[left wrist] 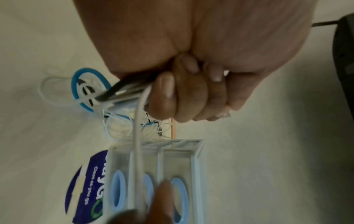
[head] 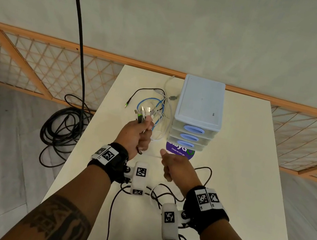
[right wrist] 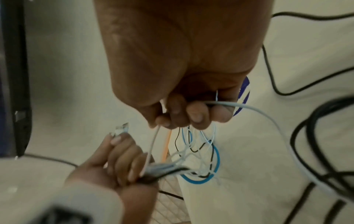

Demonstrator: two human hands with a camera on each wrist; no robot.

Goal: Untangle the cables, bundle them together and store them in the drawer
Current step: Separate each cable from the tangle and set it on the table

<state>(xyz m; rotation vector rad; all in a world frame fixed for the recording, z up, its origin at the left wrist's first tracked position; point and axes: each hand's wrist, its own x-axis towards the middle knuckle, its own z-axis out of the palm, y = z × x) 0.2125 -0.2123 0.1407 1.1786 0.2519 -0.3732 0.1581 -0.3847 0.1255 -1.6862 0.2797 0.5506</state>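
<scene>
My left hand (head: 139,135) grips a bundle of cable ends (head: 144,113), with the plugs sticking up above the fist. The rest of the blue, white and black cables (head: 157,104) lies tangled on the white table (head: 245,198) left of the drawer unit (head: 198,110). Its three drawers with blue oval handles are closed. In the left wrist view the left hand (left wrist: 182,91) is curled round the bundle (left wrist: 118,94). My right hand (head: 173,168) sits nearer me. In the right wrist view this right hand (right wrist: 184,115) holds a white cable (right wrist: 249,106) that runs to the left hand (right wrist: 118,163).
A round purple sticker (head: 179,151) lies in front of the drawer unit. Thin black wrist-camera leads (head: 205,170) loop over the near table. A coil of black cable (head: 60,130) lies on the floor at left, below a wooden lattice screen (head: 36,64).
</scene>
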